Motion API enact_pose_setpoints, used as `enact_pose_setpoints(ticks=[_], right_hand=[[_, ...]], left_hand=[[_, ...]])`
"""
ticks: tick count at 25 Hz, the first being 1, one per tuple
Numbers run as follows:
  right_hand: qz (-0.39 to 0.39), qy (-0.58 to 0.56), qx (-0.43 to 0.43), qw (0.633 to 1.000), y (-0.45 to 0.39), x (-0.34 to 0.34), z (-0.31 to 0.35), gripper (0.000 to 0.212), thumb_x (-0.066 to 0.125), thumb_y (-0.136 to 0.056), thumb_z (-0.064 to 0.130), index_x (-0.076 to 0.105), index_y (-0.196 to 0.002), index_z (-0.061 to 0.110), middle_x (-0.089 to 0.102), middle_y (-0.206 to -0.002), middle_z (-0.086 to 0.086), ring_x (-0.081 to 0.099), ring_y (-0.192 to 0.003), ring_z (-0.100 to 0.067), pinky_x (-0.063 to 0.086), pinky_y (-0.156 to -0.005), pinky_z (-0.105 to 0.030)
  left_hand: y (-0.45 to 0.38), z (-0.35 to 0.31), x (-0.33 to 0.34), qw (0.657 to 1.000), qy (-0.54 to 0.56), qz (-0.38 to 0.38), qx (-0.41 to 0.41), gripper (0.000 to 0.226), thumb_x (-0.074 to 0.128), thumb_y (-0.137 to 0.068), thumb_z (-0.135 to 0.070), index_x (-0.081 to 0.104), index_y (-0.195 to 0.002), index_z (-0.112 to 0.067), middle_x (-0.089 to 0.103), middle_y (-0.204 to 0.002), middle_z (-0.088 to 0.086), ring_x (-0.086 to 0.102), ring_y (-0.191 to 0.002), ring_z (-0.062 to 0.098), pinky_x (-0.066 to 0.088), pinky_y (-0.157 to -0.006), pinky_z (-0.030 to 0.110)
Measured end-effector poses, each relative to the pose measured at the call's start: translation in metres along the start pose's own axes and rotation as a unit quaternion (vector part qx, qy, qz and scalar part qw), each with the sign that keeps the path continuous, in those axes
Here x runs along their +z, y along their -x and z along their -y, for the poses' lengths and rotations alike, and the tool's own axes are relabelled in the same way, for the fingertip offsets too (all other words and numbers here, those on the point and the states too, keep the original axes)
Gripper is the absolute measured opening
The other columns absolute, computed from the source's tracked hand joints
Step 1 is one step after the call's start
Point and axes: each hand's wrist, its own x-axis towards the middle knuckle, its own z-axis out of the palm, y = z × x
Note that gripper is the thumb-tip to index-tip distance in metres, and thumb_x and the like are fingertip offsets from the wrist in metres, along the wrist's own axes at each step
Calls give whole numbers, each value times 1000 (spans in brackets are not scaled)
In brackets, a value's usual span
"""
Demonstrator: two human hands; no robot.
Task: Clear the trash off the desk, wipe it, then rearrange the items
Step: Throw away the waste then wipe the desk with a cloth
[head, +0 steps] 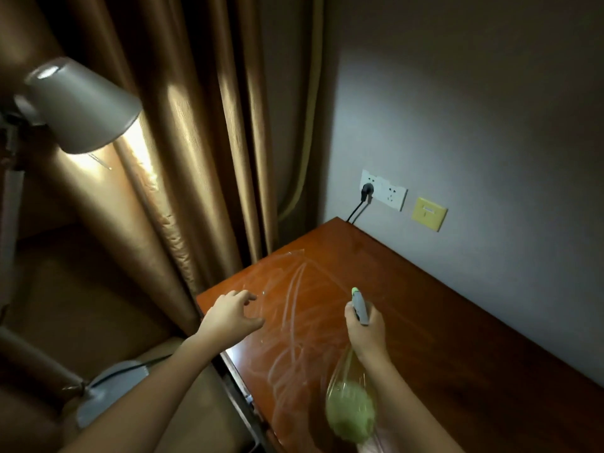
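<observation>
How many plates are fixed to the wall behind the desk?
2: a white socket plate with a black plug in it, and a yellow plate just right of it. More may lie outside the view.

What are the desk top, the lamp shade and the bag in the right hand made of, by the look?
Desk top: reddish-brown wood or wood veneer, glossy; it shows sheen and pale smeared streaks. Lamp shade: smooth matte grey, probably painted metal or plastic; cannot tell which. Bag, hanging from the right hand: thin clear plastic film, see-through with glints, something pale green inside.
</observation>
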Motion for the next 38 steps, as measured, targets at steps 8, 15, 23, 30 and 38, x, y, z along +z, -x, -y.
enact_pose_setpoints(ticks=[8, 15, 23, 30, 38], right_hand=[[-47, 14, 165, 985, -41, 48, 10, 30, 51, -94, 17, 47, -65, 9, 47, -59, -3, 44, -49, -14, 36, -45, -24], [-94, -14, 130, 987, -38, 69, 28, 29, 52, -95, 16, 47, -66, 13, 44, -56, 1, 41, -46, -10, 32, -38, -14], [-80, 25, 218, 972, -30, 79, 33, 29, 50, -94, 18, 44, -66, 14, 46, -63, 0, 42, -49, -10, 33, -43, -18], [-47, 94, 193, 976, -17, 98, 30, 32, 48, -93, 21, 46, -63, 12, 46, -59, 1, 41, -45, -9, 30, -37, -16], [-47, 61, 172, 982, 24, 129, 10, 24, 53, -91, 25, 52, -70, 14, 45, -57, 2, 42, -49, -11, 36, -49, -23]], left_hand=[[-77, 33, -25, 999, -17, 31, 32, 54, 68, -77, -45, 54, -124, -21, 58, -117, 0, 52, -110, 19, 44, -91, 30], [-105, 31, -26, 994, 4, 41, 97, 54, 68, -78, -42, 54, -125, -19, 57, -120, 2, 52, -111, 18, 45, -89, 29], [-116, 40, -36, 993, 15, 33, 114, 54, 69, -76, -41, 56, -124, -21, 59, -114, 1, 53, -108, 18, 45, -89, 30], [-114, 53, -47, 993, 23, 21, 115, 51, 68, -76, -42, 57, -122, -23, 59, -112, 0, 53, -107, 17, 44, -84, 28], [-92, 98, -53, 995, 66, 25, 70, 50, 71, -74, -40, 60, -118, -19, 62, -110, 3, 56, -104, 19, 45, -88, 30]])
